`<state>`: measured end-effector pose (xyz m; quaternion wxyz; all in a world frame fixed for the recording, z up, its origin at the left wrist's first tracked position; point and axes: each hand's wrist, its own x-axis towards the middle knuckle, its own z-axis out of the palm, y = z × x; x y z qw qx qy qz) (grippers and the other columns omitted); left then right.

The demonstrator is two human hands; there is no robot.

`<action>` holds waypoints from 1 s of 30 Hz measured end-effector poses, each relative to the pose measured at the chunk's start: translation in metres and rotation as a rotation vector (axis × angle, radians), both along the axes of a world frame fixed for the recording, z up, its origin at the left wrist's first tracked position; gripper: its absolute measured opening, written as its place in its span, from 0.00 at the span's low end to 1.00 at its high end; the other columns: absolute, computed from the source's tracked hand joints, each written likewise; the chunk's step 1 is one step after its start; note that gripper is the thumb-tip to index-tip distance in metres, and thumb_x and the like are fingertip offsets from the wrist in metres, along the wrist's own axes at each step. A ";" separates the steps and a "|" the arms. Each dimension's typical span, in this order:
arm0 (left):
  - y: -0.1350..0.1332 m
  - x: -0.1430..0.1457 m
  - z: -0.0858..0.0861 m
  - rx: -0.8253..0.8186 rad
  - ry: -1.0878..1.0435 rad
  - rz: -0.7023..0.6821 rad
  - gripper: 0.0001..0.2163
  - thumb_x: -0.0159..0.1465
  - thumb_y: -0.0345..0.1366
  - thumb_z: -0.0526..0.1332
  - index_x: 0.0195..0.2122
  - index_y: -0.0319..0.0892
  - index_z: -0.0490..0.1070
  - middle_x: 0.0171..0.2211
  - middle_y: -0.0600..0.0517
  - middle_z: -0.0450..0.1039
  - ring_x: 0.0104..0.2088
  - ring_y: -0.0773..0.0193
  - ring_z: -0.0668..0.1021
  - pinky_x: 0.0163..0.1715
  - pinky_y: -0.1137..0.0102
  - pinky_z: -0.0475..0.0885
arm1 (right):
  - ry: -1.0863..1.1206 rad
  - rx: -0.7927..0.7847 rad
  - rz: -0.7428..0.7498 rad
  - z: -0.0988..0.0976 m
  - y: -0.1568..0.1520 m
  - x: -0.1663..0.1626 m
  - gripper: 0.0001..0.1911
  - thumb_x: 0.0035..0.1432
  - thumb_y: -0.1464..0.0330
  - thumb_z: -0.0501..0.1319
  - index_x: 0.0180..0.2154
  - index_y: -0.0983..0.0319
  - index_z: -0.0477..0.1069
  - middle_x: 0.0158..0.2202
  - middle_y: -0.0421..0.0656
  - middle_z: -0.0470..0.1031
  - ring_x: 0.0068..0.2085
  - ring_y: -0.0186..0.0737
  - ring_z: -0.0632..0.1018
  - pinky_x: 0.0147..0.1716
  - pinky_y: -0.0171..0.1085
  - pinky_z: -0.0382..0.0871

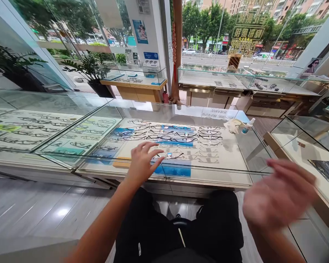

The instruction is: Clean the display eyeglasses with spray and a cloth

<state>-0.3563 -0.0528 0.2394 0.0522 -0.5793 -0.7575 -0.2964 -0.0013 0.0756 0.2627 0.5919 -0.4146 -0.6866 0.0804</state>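
My left hand hovers over the front of the glass display case, its fingers spread with nothing seen between them. Just beyond its fingertips is a pair of thin-framed eyeglasses; I cannot tell whether the hand touches it. Further back, several dark-framed eyeglasses lie in rows. My right hand is raised off to the right of the case, near its corner. Motion smears its fingers, so what it holds, if anything, cannot be made out.
A crumpled white cloth and a small spray bottle stand at the case's back right. More eyeglasses fill the case on the left. Another glass case stands at the right. My knees are close to the front edge.
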 end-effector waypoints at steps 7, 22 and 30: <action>0.042 -0.008 -0.012 -0.077 0.050 -0.134 0.09 0.68 0.45 0.67 0.36 0.52 0.86 0.63 0.47 0.78 0.69 0.35 0.67 0.70 0.38 0.54 | -0.028 0.030 0.062 0.011 0.114 0.005 0.12 0.69 0.59 0.58 0.42 0.59 0.76 0.44 0.48 0.76 0.46 0.50 0.77 0.45 0.48 0.73; 0.077 -0.040 -0.021 -0.015 0.002 -0.135 0.10 0.68 0.45 0.66 0.36 0.52 0.87 0.60 0.45 0.79 0.69 0.35 0.66 0.71 0.39 0.50 | -0.092 -0.531 0.002 -0.041 0.298 0.024 0.20 0.53 0.57 0.70 0.42 0.61 0.70 0.46 0.53 0.77 0.43 0.48 0.73 0.44 0.45 0.67; 0.080 0.006 0.030 0.193 -0.093 -0.200 0.16 0.73 0.48 0.59 0.47 0.47 0.83 0.56 0.43 0.79 0.63 0.42 0.74 0.69 0.45 0.60 | -0.037 -0.363 0.213 -0.008 0.234 -0.025 0.14 0.65 0.53 0.59 0.40 0.56 0.65 0.37 0.44 0.78 0.37 0.43 0.75 0.42 0.42 0.69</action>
